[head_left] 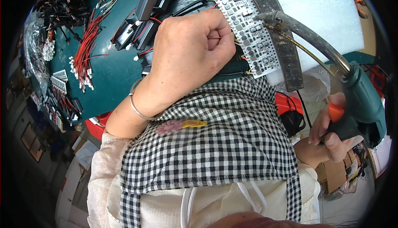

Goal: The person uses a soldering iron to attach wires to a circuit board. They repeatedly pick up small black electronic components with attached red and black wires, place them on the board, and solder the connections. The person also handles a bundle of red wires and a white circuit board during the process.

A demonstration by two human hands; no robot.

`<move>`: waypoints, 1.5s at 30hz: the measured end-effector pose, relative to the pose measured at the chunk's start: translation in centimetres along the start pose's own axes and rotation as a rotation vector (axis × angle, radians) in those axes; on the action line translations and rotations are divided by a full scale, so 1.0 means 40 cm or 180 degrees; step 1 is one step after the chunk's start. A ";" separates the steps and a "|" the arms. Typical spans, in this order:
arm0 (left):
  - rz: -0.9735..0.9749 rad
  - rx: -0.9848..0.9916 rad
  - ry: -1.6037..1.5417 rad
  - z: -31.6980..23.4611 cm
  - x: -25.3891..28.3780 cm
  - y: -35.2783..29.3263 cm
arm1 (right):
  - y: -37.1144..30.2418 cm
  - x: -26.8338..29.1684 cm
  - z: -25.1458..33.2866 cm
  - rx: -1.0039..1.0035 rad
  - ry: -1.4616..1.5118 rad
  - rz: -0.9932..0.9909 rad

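The left hand (188, 58) is fisted around a red wire (213, 38) at the circuit board panel (244, 25). The right hand (329, 130) grips a soldering gun (356, 103), tip (265, 16) at the panel's right edge. Soldering seems in hand; next likely needs the tip on the wire's joint.

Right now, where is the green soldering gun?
In the head view, the green soldering gun is on the right side, gripped by the right hand. Its tip reaches left to the perforated circuit board panel, close to the left hand.
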State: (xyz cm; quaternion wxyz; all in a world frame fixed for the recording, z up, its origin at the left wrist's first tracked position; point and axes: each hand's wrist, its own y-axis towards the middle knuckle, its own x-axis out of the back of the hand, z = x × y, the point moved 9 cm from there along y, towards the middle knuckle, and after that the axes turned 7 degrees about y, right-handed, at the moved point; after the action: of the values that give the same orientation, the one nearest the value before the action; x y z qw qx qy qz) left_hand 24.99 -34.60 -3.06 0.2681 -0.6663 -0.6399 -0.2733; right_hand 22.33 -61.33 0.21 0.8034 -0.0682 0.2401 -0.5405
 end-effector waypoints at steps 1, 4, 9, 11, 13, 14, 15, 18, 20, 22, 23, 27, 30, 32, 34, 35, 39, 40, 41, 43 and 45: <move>-0.0003 -0.0002 -0.0026 0.001 -0.001 0.000 | 0.001 -0.001 -0.003 -0.0075 -0.0010 -0.0044; -0.0006 0.0003 -0.0043 0.005 -0.001 -0.001 | 0.003 -0.009 -0.004 -0.0116 -0.0019 -0.0054; -0.0004 -0.0055 0.0045 -0.001 -0.001 -0.002 | -0.002 -0.004 -0.012 -0.0177 0.0063 -0.0013; -0.0021 -0.0101 0.0079 -0.004 0.001 -0.002 | 0.002 -0.005 -0.009 -0.0158 0.0082 -0.0045; -0.0034 -0.0168 0.0144 -0.011 0.006 -0.002 | 0.007 -0.010 -0.006 -0.0101 0.0110 -0.0045; -0.0054 -0.0282 0.0305 -0.024 0.012 -0.004 | 0.009 -0.015 -0.003 -0.0064 0.0125 -0.0025; -0.0103 -0.0367 0.0494 -0.037 0.027 -0.008 | 0.021 -0.022 0.000 -0.0028 0.0145 0.0044; -0.0361 -0.1006 0.1431 -0.089 0.063 -0.035 | 0.012 -0.010 0.004 0.0219 0.0137 0.0085; -0.0341 -0.1036 0.1806 -0.125 0.098 -0.058 | 0.017 -0.005 0.007 0.0345 0.0173 0.0044; -0.0550 -0.1256 0.1841 -0.146 0.146 -0.069 | 0.019 0.002 0.009 0.0623 0.0290 0.0010; -0.0528 -0.1240 0.1816 -0.138 0.161 -0.078 | 0.021 0.005 0.008 0.0646 0.0297 0.0038; 0.0043 -0.0677 0.1850 -0.044 0.175 -0.098 | 0.029 0.003 0.007 0.0750 0.0293 0.0022; -0.0216 -0.0338 0.1196 0.014 0.230 -0.071 | 0.037 0.000 0.007 0.0745 0.0280 0.0023; -0.0715 -0.0301 0.1013 0.055 0.273 -0.031 | 0.041 -0.010 0.010 0.0762 0.0276 0.0022; -0.1065 -0.0536 0.1661 0.086 0.286 0.016 | 0.042 -0.018 0.013 0.0807 0.0221 0.0055; -0.1216 -0.0757 0.2011 0.087 0.284 0.027 | 0.043 -0.021 0.015 0.0833 0.0197 0.0077; -0.0385 -0.0243 0.1514 0.140 0.235 0.091 | 0.038 -0.014 0.011 0.0804 0.0184 0.0085; -0.0306 -0.0029 0.1375 0.155 0.225 0.099 | 0.037 -0.011 0.008 0.0800 0.0198 0.0057; -0.0224 0.0182 0.1235 0.171 0.216 0.104 | 0.035 -0.007 0.006 0.0796 0.0213 0.0027; -0.0199 0.0233 0.1249 0.172 0.203 0.110 | 0.035 -0.010 0.007 0.0778 0.0194 0.0019; -0.0177 0.0280 0.1264 0.174 0.192 0.113 | 0.038 -0.015 0.008 0.0752 0.0170 -0.0013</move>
State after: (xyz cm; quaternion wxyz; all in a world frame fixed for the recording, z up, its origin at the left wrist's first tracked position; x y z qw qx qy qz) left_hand 29.91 -24.44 -2.56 0.4103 -0.5691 -0.6039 -0.3784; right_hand 23.59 -60.22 0.13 0.7980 0.0409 0.1960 -0.5684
